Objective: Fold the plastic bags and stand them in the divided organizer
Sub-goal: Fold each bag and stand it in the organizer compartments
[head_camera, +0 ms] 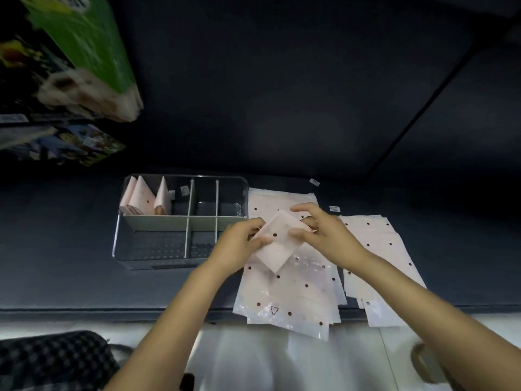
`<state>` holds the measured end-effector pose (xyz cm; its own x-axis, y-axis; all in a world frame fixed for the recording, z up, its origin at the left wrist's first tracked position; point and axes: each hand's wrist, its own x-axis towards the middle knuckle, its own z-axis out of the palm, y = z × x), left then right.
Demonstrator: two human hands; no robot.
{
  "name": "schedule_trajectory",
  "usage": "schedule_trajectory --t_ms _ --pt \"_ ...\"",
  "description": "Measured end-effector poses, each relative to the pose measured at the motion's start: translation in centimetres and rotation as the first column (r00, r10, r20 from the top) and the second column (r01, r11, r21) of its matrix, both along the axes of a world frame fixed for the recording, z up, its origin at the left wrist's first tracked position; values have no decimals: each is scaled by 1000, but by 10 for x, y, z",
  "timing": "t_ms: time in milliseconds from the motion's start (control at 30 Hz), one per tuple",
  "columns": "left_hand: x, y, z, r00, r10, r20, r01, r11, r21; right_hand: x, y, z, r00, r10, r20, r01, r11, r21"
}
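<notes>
Both hands, left hand [239, 244] and right hand [327, 232], gripping a folded bag [279, 244] above flat bags [296, 294], beside the organizer [180, 221].

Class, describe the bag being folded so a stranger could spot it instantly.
Find the clear divided organizer on the dark surface; just right of it lie flat dotted plastic bags. Above them, both hands hold the folded bag: the only one lifted and creased into a small opaque shape.

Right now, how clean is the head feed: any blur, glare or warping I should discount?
Head view: green packaging at upper left is motion-smeared; glare washes out the flat bags near the table edge; wide-angle bending curves the organizer walls; both hands and the folded bag read fairly sharp; background is dim.
</notes>
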<state>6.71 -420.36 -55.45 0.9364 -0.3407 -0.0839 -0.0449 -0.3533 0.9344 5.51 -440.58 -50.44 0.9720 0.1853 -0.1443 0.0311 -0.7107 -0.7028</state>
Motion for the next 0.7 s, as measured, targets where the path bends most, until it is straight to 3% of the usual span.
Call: schedule_trajectory --t_ms 67,167,233,300,367,433,533,600,700 --pt "11 17 9 998 14 66 -20 996 84 15 24 6 998 68 9 -67 995 -77" --pt "31 53 16 965 123 230 -178 955 237 40 60 8 998 58 -1 -58 998 17" --pt "44 82 10 875 263 407 -423 824 376 57 82 8 999 1 -32 2 995 96" --pt "51 109 0 807 386 447 -582 649 489 76 104 5 996 -70 -63 79 985 155" --pt "51 125 -12 804 431 410 -593 542 595 91 128 0 991 -110 -76 124 970 207" --pt "48 129 -25 811 442 383 -579 514 633 102 154 -6 992 -107 -63 118 968 221" --pt "42 134 -38 760 516 395 -641 495 587 113 189 -16 999 -48 23 46 994 97" --pt "41 142 -42 719 576 389 -682 478 553 120 210 -23 994 33 107 -19 992 -125" --pt "44 150 -43 694 629 351 -708 503 496 126 239 -33 980 128 150 -47 889 -456"
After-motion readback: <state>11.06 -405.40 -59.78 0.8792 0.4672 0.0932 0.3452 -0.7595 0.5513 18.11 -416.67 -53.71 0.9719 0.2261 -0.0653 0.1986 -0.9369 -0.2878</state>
